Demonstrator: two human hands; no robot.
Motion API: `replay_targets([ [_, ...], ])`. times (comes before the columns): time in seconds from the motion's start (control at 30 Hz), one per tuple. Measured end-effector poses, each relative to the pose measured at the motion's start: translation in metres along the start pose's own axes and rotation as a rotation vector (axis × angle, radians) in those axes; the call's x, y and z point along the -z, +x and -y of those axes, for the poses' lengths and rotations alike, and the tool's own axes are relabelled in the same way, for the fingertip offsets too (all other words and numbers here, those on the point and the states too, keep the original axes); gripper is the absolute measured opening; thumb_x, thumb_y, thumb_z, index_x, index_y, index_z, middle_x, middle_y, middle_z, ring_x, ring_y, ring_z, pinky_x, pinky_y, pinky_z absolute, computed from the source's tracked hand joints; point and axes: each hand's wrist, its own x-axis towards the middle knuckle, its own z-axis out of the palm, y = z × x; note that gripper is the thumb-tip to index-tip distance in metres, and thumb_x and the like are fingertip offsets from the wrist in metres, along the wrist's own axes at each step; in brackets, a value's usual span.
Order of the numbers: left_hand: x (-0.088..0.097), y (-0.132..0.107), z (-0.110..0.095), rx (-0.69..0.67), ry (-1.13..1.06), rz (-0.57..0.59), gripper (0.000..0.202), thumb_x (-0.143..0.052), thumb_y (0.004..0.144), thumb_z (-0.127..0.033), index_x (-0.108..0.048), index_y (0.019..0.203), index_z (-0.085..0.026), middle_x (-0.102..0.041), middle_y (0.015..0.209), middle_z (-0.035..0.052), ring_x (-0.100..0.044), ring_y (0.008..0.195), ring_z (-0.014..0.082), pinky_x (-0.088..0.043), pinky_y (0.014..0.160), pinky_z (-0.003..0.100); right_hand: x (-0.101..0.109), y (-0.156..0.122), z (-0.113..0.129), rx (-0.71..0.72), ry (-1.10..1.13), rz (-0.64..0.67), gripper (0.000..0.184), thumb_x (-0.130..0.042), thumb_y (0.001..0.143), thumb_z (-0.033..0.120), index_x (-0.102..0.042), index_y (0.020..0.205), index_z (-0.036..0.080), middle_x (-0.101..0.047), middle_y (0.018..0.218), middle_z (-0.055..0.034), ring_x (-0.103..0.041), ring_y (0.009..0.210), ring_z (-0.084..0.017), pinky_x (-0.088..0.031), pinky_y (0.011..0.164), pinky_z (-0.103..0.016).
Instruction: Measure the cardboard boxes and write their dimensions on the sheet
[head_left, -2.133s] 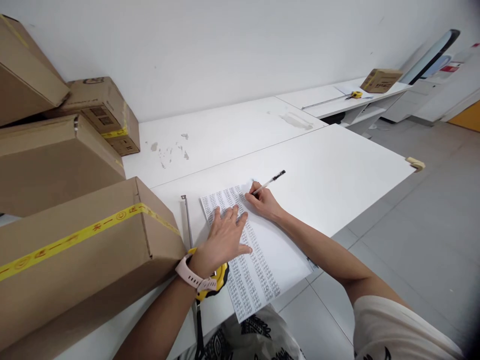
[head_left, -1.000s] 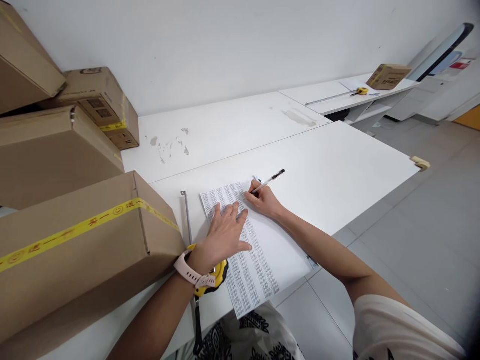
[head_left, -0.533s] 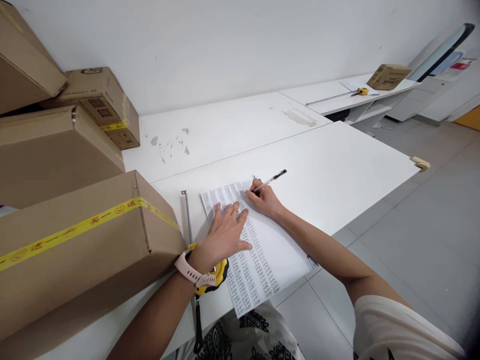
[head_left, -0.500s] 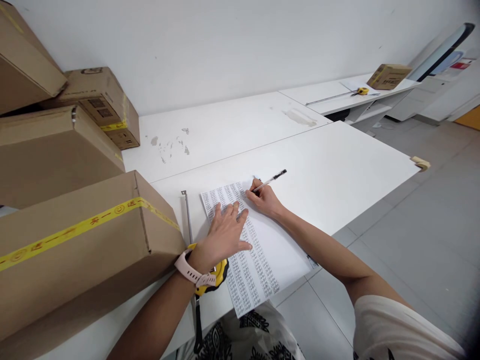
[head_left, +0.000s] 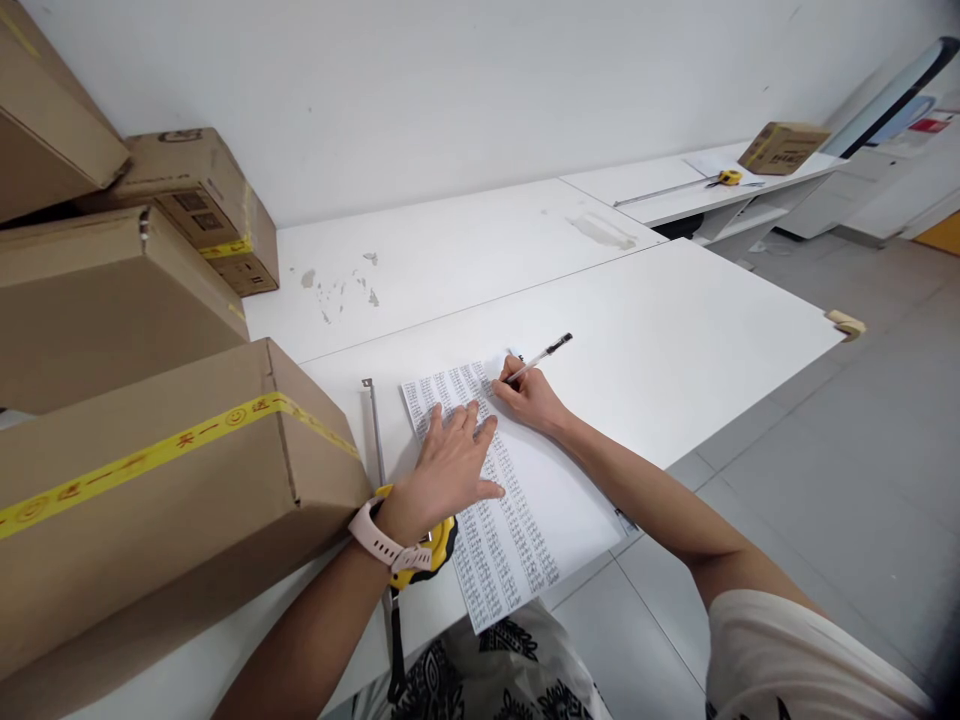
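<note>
A sheet of paper point(head_left: 517, 520) printed with dense rows of small characters lies on the white table point(head_left: 675, 340). My left hand point(head_left: 450, 465) rests flat on it, fingers spread, a pale pink watch on the wrist. My right hand point(head_left: 529, 395) pinches a pen point(head_left: 541, 356) with its tip on the paper's top right corner. A yellow tape measure point(head_left: 431, 555) sits under my left wrist, its metal blade point(head_left: 373, 425) stretched out along the paper's left side.
Large cardboard boxes point(head_left: 165, 470) with yellow tape are stacked at the left, close to my left arm. A second white table point(head_left: 450, 260) stands behind. On a far desk sit a small box point(head_left: 784, 146) and another tape measure point(head_left: 726, 178).
Both hands stay where they were; only the pen shifts slightly as it moves on the paper. The camera view drifts a little.
</note>
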Motion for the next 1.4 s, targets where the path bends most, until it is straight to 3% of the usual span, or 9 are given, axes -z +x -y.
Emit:
replay_targets([
  [1.4,-0.0021,0.0011,0.0010,-0.006,0.005,-0.013,0.091,-0.067,0.087,-0.059,-0.033,0.156,-0.011,-0.024,0.165,0.0261,-0.025,0.153,0.0378,-0.015,0.122,0.062,0.0002,0.0013,-0.0040,-0.034,0.003,-0.040,0.021,-0.060,0.081,0.029,-0.042,0.072,0.024,-0.037,0.056,0.0070,-0.035,0.055,-0.012,-0.028,0.055,-0.029],
])
